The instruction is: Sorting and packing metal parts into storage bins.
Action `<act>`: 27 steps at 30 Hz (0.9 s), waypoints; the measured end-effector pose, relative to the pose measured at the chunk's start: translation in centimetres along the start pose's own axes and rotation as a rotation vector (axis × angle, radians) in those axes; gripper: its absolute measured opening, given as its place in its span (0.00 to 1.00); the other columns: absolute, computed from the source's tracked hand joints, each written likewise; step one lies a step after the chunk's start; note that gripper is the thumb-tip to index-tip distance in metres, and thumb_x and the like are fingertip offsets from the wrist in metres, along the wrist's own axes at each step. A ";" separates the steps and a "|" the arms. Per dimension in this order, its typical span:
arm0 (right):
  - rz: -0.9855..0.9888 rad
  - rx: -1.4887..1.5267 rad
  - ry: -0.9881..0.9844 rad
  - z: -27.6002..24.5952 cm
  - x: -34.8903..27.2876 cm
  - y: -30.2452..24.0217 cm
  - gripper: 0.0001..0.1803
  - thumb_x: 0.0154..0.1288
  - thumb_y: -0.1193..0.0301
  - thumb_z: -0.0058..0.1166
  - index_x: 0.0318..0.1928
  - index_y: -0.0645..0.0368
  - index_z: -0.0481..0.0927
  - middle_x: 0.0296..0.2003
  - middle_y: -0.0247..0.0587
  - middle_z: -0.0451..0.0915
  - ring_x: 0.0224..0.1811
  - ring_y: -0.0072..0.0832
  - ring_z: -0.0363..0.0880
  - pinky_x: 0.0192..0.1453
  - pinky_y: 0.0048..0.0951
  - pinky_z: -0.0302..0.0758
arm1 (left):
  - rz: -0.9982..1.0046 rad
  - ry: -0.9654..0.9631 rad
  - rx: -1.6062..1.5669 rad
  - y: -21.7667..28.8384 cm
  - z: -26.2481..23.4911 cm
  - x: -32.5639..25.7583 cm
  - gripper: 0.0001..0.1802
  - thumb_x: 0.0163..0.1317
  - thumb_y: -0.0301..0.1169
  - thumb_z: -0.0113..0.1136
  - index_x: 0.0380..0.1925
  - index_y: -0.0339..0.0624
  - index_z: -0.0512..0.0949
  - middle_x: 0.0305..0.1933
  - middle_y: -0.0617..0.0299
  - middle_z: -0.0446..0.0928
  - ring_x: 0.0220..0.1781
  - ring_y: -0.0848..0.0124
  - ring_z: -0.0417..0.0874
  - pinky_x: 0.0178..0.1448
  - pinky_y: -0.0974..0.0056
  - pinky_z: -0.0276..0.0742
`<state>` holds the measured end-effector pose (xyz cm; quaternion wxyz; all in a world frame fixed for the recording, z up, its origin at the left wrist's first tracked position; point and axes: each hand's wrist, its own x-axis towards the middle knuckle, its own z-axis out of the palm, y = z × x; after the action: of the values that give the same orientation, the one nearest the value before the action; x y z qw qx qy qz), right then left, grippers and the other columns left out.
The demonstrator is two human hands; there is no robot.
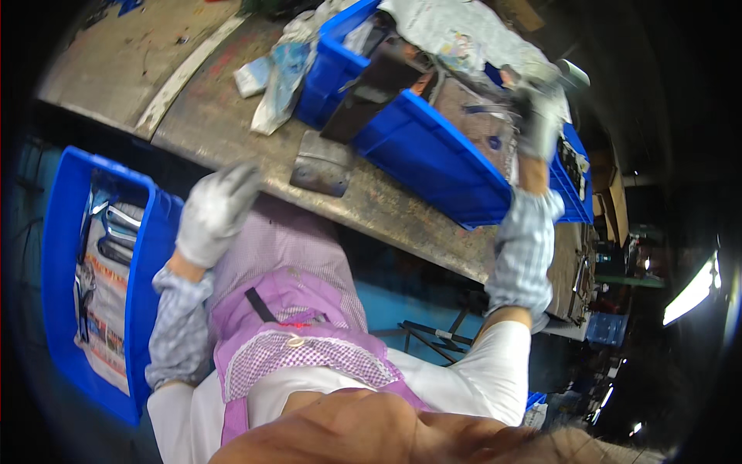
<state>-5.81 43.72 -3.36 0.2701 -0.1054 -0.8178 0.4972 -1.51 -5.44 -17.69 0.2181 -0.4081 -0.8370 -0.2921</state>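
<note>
My left hand, in a grey-white glove, hovers blurred over the near edge of the worn metal workbench, fingers loosely apart and holding nothing. A flat dark metal plate lies on the bench just right of it. My right hand, also gloved, reaches into the far end of a long blue plastic bin on the bench. Its fingers are curled around a grey metal part. Inside the bin are newspaper and dark metal pieces.
A second blue bin stands lower at my left, lined with newspaper and holding shiny metal parts. Crumpled cloth and paper lie on the bench beside the long bin. A dim workshop with lamps lies to the right.
</note>
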 end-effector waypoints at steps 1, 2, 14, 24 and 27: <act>-0.189 0.226 0.124 1.5 -4.0 -2.9 0.13 0.73 0.65 0.52 0.40 0.62 0.84 0.29 0.37 0.83 0.31 0.23 0.82 0.34 0.24 0.80 | -0.034 -0.008 -0.008 0.1 0.8 -0.6 0.16 0.55 0.20 0.65 0.45 0.35 0.80 0.53 0.47 0.80 0.51 0.49 0.83 0.52 0.53 0.80; -0.103 0.333 0.254 2.0 -7.7 -5.8 0.14 0.72 0.68 0.52 0.48 0.66 0.80 0.32 0.41 0.84 0.34 0.23 0.83 0.36 0.26 0.82 | -0.055 -0.011 -0.025 0.2 1.6 -1.2 0.15 0.55 0.20 0.65 0.45 0.35 0.80 0.53 0.47 0.80 0.50 0.49 0.83 0.51 0.53 0.80; 0.233 -0.068 -0.252 18.3 -21.5 1.2 0.09 0.61 0.70 0.68 0.36 0.62 0.83 0.27 0.37 0.86 0.28 0.24 0.86 0.35 0.24 0.81 | -0.938 -0.003 -1.312 5.2 10.9 -0.9 0.22 0.69 0.32 0.63 0.61 0.36 0.76 0.40 0.56 0.86 0.31 0.75 0.86 0.37 0.72 0.81; -0.019 -0.113 -0.241 20.5 -18.4 1.3 0.11 0.59 0.75 0.68 0.42 0.62 0.83 0.30 0.33 0.87 0.28 0.18 0.82 0.32 0.23 0.76 | -0.590 0.088 -0.243 0.6 10.5 -1.0 0.13 0.61 0.33 0.68 0.46 0.46 0.86 0.36 0.61 0.85 0.31 0.69 0.86 0.35 0.68 0.80; -0.178 -0.124 -0.298 20.0 -18.2 4.3 0.14 0.60 0.77 0.66 0.46 0.64 0.82 0.36 0.37 0.87 0.32 0.20 0.83 0.37 0.23 0.80 | -0.498 0.085 -0.125 0.9 11.6 0.9 0.13 0.55 0.41 0.72 0.35 0.46 0.84 0.36 0.61 0.83 0.36 0.63 0.85 0.38 0.62 0.80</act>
<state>-2.05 22.69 -20.43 0.1820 0.0257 -0.8839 0.4300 -2.76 3.28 -25.39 0.1486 -0.1896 -0.8820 -0.4049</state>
